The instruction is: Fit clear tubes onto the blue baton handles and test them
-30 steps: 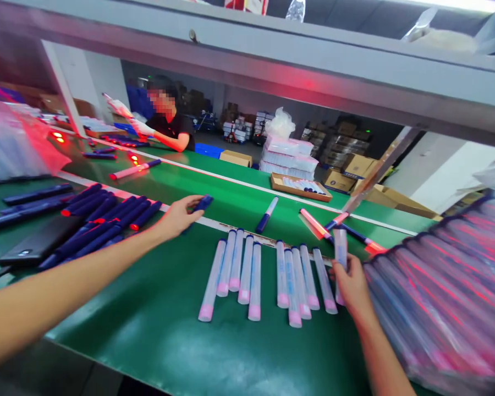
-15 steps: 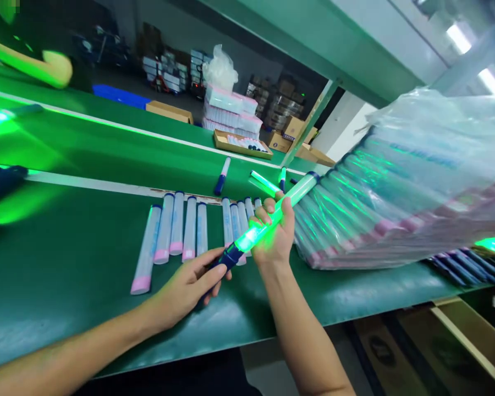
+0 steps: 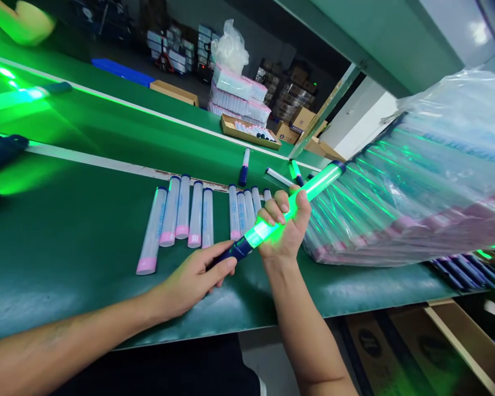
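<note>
A light stick [image 3: 313, 188] glows green and slants up to the right above the green table [image 3: 66, 264]. My right hand [image 3: 284, 228] is wrapped round its clear tube. My left hand [image 3: 193, 280] pinches its dark blue handle [image 3: 233, 253] at the lower end. Just behind my hands, several clear tubes with pink ends [image 3: 181, 214] lie side by side on the table.
A big stack of bagged tubes [image 3: 416, 192] lies on the table at my right. More sticks [image 3: 244, 165] rest on the green belt behind. A cardboard tray [image 3: 247, 132] and bagged packs [image 3: 239, 93] stand further back. Another person's arm [image 3: 20, 22] shows top left. Cardboard boxes [image 3: 396, 346] sit below the table edge.
A second ago my hands were apart, the left on a blue handle, the right on a clear tube. Now both hold one assembled stick glowing green. The lighting has gone from red to green.
</note>
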`<state>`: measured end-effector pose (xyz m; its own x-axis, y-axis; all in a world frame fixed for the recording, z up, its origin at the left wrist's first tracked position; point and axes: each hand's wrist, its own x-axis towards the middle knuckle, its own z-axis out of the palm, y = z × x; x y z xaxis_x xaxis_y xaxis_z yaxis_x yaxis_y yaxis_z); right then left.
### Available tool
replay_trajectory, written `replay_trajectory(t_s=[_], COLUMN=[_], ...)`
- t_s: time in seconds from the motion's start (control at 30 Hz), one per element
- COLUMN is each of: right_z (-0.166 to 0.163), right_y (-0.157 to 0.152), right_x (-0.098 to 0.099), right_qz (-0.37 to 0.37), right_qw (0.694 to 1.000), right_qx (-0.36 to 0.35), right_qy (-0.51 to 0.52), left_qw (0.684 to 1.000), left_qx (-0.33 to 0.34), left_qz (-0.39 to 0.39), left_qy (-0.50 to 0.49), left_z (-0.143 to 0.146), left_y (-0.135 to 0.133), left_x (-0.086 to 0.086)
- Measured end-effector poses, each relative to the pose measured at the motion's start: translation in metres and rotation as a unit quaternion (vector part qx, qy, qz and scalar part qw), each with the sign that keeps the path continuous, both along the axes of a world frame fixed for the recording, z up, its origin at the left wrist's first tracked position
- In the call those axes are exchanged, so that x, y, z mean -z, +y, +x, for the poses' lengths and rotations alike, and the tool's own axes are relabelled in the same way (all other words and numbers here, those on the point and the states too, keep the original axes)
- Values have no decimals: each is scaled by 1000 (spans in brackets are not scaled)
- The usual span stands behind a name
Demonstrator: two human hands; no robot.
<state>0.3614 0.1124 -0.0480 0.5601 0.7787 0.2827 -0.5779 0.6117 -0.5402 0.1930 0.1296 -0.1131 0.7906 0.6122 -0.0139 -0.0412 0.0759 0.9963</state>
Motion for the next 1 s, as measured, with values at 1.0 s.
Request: replay_trajectory(t_s=[1.0], right_z=[-53], right_y=[-28], right_x=[-26], right_qz=[10], right_qw=[947], right_qx=[-9], right_qy=[-321], left_qw=[985], left_qx=[47], left_qz=[47], left_qy=[-160], left_z=[-1], left_y=[-6], left_x=[0])
